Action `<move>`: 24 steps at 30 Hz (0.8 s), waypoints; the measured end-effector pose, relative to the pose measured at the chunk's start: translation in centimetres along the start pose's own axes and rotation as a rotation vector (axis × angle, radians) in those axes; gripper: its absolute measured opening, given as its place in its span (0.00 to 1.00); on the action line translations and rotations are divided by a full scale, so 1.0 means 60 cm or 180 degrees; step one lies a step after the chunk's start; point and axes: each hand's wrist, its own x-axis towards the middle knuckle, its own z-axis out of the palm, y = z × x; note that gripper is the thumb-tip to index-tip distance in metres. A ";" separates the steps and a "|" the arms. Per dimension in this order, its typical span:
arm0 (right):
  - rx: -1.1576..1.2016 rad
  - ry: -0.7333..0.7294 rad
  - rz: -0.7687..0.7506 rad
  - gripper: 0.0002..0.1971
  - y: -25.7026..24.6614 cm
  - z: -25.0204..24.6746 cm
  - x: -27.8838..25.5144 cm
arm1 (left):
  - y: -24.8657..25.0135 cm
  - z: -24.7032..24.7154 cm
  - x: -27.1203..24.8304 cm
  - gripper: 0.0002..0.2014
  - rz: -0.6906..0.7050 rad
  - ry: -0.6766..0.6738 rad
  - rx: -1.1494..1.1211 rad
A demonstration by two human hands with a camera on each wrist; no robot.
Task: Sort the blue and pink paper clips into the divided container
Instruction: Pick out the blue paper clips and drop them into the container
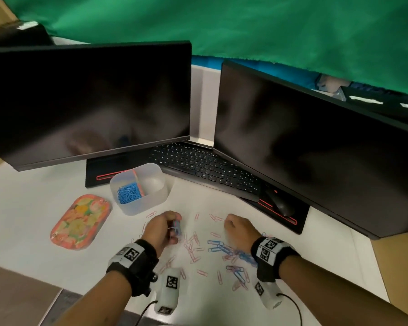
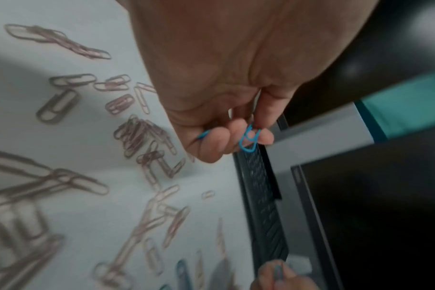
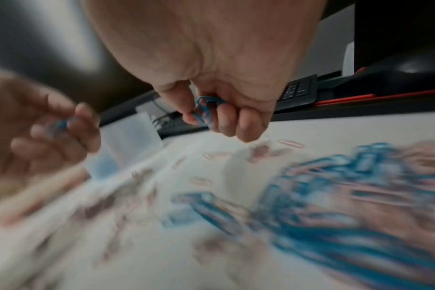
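Your left hand (image 1: 163,228) is curled, its fingers pinching a few thin blue wire paper clips (image 2: 249,140) against the thumb; the left wrist view shows one clip looped over the fingertips (image 2: 266,137). Your right hand (image 1: 239,228) is curled too, and the right wrist view shows a small bunch of blue paper clips (image 3: 204,109) caught between its thumb and bent fingers. Both hands hover just above the white desk (image 1: 33,208), side by side but apart.

Between and behind your hands, towards your wrists, loose pink wire paper clips (image 1: 193,245) lie scattered on the desk. A tangle of loose blue clips (image 1: 218,245) mixed with pink ones lies just inside your right wrist, partly under it.

Just beyond your left hand stands the translucent white plastic divided container (image 1: 151,201). The compartment on your left holds a heap of sorted blue clips (image 1: 128,192); an orange-pink divider wall (image 1: 137,182) separates it from the other compartment, whose contents you cannot make out from here.

To the left of your left hand lies a rounded pink-and-yellow patterned tray (image 1: 80,222). Beyond both hands a black keyboard (image 1: 203,170) runs under two dark monitors (image 1: 87,102). A black mouse (image 1: 279,202) rests beyond your right hand, on the red-trimmed monitor base (image 1: 292,222).
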 end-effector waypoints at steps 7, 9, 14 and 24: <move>0.1770 -0.0722 0.0164 0.13 -0.186 0.020 0.070 | 0.099 -0.075 0.007 0.10 0.0159 0.0324 -0.0781; 0.1866 -0.0961 0.0149 0.14 -0.238 0.032 0.082 | 0.120 -0.095 0.016 0.11 0.0214 0.0471 -0.0735; 0.1516 -0.1090 0.0062 0.11 -0.334 0.068 0.127 | 0.159 -0.134 0.047 0.06 0.0262 0.0939 -0.0527; 0.0695 -0.0823 -0.0260 0.13 -0.423 0.109 0.188 | 0.204 -0.162 0.069 0.17 0.0443 0.1083 -0.0166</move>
